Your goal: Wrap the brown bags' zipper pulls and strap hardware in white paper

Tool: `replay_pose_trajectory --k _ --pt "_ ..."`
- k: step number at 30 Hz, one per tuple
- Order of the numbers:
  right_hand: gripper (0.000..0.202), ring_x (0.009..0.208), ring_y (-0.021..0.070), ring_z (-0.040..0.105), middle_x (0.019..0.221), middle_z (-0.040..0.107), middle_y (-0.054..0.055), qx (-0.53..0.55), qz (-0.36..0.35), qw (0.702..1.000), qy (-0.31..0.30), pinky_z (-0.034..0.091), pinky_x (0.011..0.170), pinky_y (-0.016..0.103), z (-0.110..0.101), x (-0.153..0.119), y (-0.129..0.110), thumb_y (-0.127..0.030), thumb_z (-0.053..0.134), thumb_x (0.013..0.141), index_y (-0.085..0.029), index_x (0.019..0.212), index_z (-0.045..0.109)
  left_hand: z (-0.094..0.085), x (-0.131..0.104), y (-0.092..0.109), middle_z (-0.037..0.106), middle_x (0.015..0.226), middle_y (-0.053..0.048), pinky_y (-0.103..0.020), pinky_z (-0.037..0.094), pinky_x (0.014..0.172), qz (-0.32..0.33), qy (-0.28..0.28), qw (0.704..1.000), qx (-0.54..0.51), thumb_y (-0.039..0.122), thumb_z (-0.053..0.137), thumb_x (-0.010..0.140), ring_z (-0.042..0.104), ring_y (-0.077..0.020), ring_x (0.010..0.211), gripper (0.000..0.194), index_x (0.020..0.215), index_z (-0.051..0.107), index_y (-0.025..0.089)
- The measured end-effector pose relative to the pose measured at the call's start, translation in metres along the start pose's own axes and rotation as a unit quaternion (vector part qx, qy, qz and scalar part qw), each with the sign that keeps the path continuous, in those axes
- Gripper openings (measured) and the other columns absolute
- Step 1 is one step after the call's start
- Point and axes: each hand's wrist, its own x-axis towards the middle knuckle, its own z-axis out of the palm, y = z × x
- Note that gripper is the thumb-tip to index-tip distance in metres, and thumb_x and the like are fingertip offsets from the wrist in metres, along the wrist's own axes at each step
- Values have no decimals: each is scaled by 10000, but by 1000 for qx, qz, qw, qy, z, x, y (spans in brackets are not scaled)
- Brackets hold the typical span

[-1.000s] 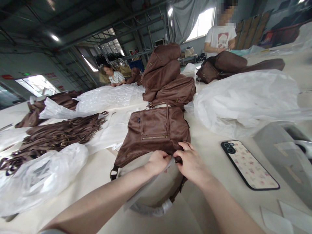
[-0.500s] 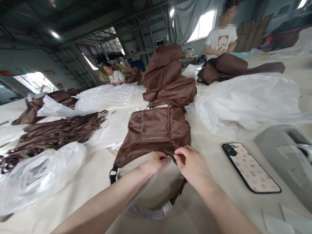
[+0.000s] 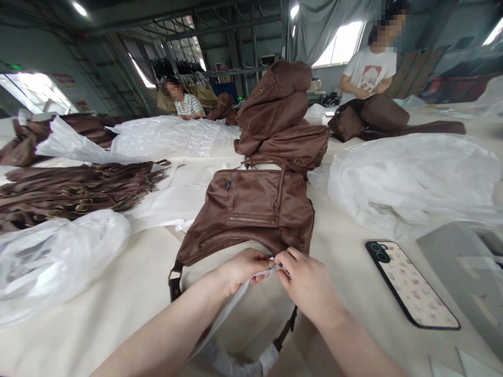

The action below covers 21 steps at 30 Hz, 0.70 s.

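Observation:
A brown leather handbag lies flat in front of me, its zipped pocket facing up and its strap curving toward me. White wrapping covers part of the strap. Just below the bag's opening edge, my left hand pinches a thin, translucent plastic strip that trails down toward the strap. Close against it, my right hand also has its fingers closed on the strip's end. The fingertips of both hands almost meet, and the exact grip between them is partly hidden.
Brown bags are piled behind this one. Many brown straps lie on the left beside crumpled plastic. On the right are a phone, a grey box and a large plastic sheet. Two people work farther back.
My fingertips have come together on the plastic strip, which now shows more clearly between them. The view has shifted slightly; the handbag stays where it lay.

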Motion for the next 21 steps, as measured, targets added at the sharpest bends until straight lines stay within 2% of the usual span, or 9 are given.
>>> replay_pose_trajectory --k 3,5,8,10,13,16,18,21 --pt "40 736 154 593 841 616 -15 -17 -27 999 -14 324 595 281 2 4 5 -233 603 841 -261 865 621 1 1 -3 435 489 51 -219 240 435 31 35 994 100 494 589 742 363 -79 445 358 639 556 153" --pt "55 745 152 592 822 617 -15 -23 -33 999 -21 335 612 280 3 5 8 -243 592 854 -255 823 636 2 0 -4 457 497 38 -230 267 461 74 75 972 210 407 525 806 404 -95 475 315 627 580 155" --pt "75 759 150 597 835 634 -15 -18 -33 999 -36 356 639 274 3 6 10 -256 596 855 -257 819 661 7 -6 -2 579 621 1 -247 355 575 166 139 903 371 246 468 842 510 -130 613 248 686 641 160" --pt "94 768 152 603 840 646 -7 -9 -33 998 -48 369 653 270 3 7 12 -273 591 861 -255 825 676 13 -14 2 632 736 -25 -271 394 655 208 165 851 454 201 437 863 557 -160 712 248 748 653 167" --pt "113 761 152 608 827 652 -2 1 -25 998 -52 378 649 264 4 8 13 -251 580 862 -246 807 679 22 -28 8 628 826 -57 -308 426 674 230 159 787 549 243 379 914 578 -198 761 281 829 636 167" --pt "81 752 144 608 806 644 -11 30 -10 999 -35 388 647 252 6 9 14 -210 600 834 -237 785 658 29 -36 11 609 882 -80 -334 447 648 224 131 740 621 222 389 905 580 -222 750 242 931 619 151" --pt "42 739 139 605 818 638 -12 54 10 998 -11 398 640 246 6 8 14 -198 619 811 -230 821 645 29 -36 9 605 917 -86 -335 454 640 210 113 725 646 126 391 869 582 -221 740 247 988 606 144" --pt "187 773 137 611 945 650 -6 77 7 997 13 417 663 241 5 7 12 -161 618 804 -238 974 625 26 -31 2 604 972 -88 -335 464 686 212 108 731 640 58 395 825 591 -222 796 310 1055 585 146"
